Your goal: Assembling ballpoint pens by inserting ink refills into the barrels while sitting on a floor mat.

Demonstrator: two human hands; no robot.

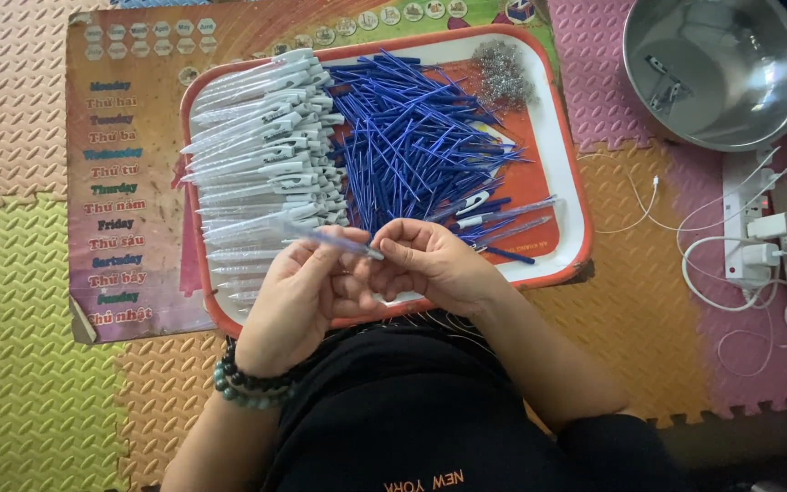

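Note:
My left hand [307, 296] and my right hand [425, 264] meet over the near edge of a red-rimmed white tray [565, 196]. Together they hold one clear pen barrel with a blue refill [339, 241], lying slanted between the fingers. A stack of white and clear pen barrels [261, 155] fills the tray's left side. A heap of loose blue refills [412, 137] covers its middle. A small pile of metal springs [503, 73] sits at its far right corner. A few assembled pens [503, 219] lie near the right hand.
The tray rests on a printed poster [120, 182] over coloured foam floor mats [20, 301]. A steel bowl [717, 68] stands at the far right. A white power strip with chargers and cables [753, 237] lies to the right.

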